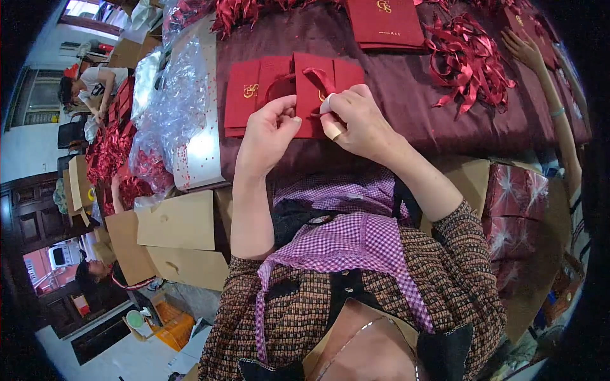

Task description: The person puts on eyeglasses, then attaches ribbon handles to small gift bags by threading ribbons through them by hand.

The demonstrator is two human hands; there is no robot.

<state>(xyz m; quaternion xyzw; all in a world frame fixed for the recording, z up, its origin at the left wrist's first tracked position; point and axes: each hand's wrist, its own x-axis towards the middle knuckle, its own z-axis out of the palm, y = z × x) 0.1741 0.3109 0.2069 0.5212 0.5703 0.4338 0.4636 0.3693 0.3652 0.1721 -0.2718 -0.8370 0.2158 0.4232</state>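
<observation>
Flat red gift bags (240, 105) with gold print lie overlapping at the near edge of the cloth-covered table. On the top bag (309, 95), a red ribbon (319, 77) comes through near the upper part and arcs out toward both sides. At the left edge of this bag, my left hand (270, 136) is closed in a pinch, and one ribbon strand runs into its fingers. My right hand (359, 120) pinches the ribbon over the bag's right side; white and tan tape wraps its fingers. Both sets of fingertips partly hide the ribbon's ends.
A stack of red bags (386, 22) and a heap of red ribbons (467, 60) lie farther back. Clear plastic wrap (175, 95) covers the left side. Cardboard boxes (181, 222) stand below left; wrapped red bundles (515, 209) fill one at right. Another person's arm (551, 89) reaches in at right.
</observation>
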